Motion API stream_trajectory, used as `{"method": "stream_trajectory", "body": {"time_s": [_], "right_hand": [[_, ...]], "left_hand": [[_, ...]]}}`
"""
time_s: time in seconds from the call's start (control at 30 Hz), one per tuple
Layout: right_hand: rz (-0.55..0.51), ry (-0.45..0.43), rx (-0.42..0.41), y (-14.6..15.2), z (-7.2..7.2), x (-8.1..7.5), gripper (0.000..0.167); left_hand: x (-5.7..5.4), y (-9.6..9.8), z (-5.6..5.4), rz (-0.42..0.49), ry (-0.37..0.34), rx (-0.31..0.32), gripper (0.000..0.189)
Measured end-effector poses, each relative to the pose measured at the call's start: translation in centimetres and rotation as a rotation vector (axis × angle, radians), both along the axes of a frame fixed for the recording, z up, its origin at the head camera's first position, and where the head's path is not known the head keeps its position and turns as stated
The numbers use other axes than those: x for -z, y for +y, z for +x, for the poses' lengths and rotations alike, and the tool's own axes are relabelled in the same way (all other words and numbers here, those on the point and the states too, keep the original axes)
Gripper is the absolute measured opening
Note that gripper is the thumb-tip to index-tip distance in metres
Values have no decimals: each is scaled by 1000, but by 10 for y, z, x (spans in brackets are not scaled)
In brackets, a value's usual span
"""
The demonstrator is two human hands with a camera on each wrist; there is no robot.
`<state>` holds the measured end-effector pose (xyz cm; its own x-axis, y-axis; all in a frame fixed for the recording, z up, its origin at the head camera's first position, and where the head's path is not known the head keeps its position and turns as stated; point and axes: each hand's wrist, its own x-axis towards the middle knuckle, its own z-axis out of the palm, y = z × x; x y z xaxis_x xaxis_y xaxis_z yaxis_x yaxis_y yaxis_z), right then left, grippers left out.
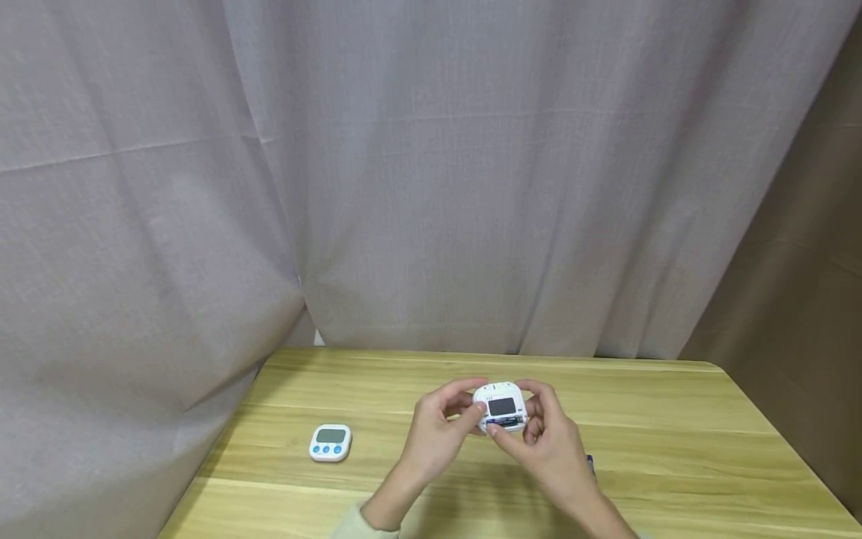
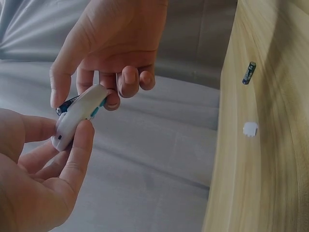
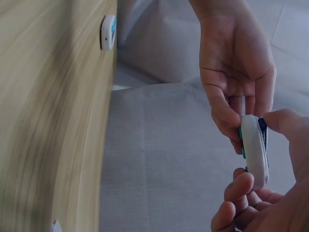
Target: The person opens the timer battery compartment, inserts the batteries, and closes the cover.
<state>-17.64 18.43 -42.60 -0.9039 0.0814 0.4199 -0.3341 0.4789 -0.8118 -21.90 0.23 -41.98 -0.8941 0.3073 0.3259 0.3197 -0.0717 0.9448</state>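
A white digital timer [image 1: 500, 389] is held above the table, its back with a dark square patch facing up. My left hand [image 1: 434, 428] grips its left side between thumb and fingers. At the other side, my right hand [image 1: 555, 449] holds the timer too, its thumb on a dark AAA-type battery [image 1: 508, 421] lying in the slot along the near edge. One end of this battery [image 2: 67, 105] sticks up out of the slot in the left wrist view. Blue buttons [image 2: 95, 112] show on the timer's underside, between the fingers.
A second white timer [image 1: 330, 443] with blue buttons lies screen up on the table at left. Another battery [image 2: 248, 72] and a small white cover [image 2: 250, 129] rest on the wooden tabletop [image 1: 673, 434]. Grey curtain [image 1: 431, 187] hangs behind the table.
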Motion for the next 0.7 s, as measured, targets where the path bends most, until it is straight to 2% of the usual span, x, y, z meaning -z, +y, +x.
{"method": "stream_trajectory", "body": {"time_s": [0.13, 0.37, 0.7], "right_hand": [[-19, 15, 5, -2, 1, 0, 70], [-27, -12, 3, -4, 2, 1, 71], [-104, -68, -69, -6, 4, 1, 68]], "left_hand": [[0, 0, 0, 2, 3, 3, 33], [0, -1, 0, -1, -6, 4, 34], [1, 0, 2, -18, -2, 11, 34]]}}
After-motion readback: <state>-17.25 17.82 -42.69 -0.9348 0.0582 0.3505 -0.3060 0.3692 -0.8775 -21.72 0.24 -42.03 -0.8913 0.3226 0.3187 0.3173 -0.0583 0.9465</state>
